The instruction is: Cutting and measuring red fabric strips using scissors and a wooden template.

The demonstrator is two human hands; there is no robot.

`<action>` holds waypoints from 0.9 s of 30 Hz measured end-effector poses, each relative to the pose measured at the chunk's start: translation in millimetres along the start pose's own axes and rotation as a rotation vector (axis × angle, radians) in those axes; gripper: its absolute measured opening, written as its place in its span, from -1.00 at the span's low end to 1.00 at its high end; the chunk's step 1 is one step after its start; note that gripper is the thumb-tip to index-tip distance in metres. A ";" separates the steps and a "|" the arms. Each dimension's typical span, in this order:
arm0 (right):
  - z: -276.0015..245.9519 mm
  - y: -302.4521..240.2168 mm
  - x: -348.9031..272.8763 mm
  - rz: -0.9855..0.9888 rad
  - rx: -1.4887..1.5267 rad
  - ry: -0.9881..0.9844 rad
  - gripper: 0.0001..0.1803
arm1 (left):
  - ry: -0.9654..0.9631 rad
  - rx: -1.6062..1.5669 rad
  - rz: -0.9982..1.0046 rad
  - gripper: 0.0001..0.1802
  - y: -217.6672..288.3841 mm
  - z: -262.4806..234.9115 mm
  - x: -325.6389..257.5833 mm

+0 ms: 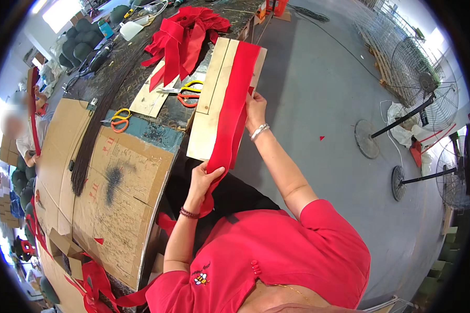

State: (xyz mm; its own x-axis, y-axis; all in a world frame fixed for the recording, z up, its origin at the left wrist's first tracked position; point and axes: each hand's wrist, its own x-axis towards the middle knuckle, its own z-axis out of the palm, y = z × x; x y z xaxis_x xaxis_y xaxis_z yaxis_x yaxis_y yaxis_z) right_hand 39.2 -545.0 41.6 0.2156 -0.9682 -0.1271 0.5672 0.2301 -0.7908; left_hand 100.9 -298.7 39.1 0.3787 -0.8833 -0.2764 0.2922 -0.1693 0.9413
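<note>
Two hands stretch a red ribbon strip (234, 107) along a wooden board (208, 112): left hand (206, 180) pinched shut on its near end, right hand (255, 110) pressing its far edge. Beyond both grips, scissors (185, 94) lie on the counter (141, 73). Measuring seems underway; cutting likely needs one hand freed.

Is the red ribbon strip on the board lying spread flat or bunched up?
Spread flat: red ribbon strip lies along board, left hand and right hand holding its ends.
</note>
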 end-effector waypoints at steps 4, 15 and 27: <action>-12.2 28.5 -14.6 0.037 0.035 0.048 -0.86 | 0.182 0.140 -0.268 -0.70 -29.8 -3.9 -5.5; 2.6 83.0 -69.4 0.273 -0.143 -0.025 -0.82 | 0.268 0.075 -0.217 -0.82 -64.4 -29.2 -70.8; -12.6 109.5 -99.5 0.424 -0.177 -0.138 -0.76 | 0.475 -0.180 -0.237 -0.81 -103.8 -25.7 -106.4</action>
State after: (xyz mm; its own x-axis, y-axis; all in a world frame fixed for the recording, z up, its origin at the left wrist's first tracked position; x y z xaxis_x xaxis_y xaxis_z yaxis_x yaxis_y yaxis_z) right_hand 69.8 -424.7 -39.8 0.5094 -0.7675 -0.3892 0.2648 0.5702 -0.7777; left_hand 52.8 -175.9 -34.2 0.6259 -0.5292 -0.5728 0.5470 -0.2256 0.8061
